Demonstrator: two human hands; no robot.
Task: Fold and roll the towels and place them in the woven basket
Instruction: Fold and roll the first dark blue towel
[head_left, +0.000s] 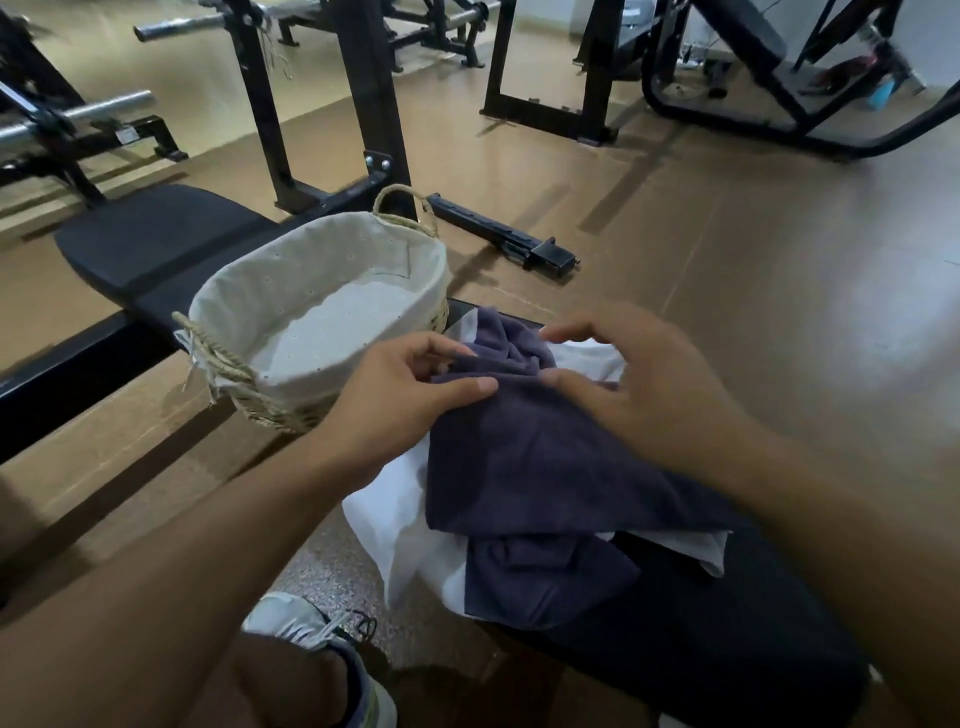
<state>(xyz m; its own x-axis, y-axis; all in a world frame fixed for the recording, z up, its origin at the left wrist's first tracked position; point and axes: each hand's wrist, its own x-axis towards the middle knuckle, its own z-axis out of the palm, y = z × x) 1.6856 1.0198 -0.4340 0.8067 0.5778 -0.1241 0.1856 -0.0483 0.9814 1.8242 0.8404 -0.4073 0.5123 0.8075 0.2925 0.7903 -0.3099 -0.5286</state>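
Observation:
A dark purple towel (545, 467) lies crumpled on a white towel (400, 525) on the end of a black padded bench (727, 639). My left hand (395, 395) pinches the purple towel's upper edge between thumb and fingers. My right hand (639, 379) hovers over the same edge with fingers curled, its thumb touching the cloth; it is blurred. The woven basket (322, 312), oval with a pale cloth lining and rope handles, stands just left of the towels and holds nothing.
The basket sits on a second black bench (156, 239) running to the left. A black metal bar (498, 234) lies on the brown floor behind it. Weight racks and barbells stand at the back. My shoe (311, 634) is below the towels.

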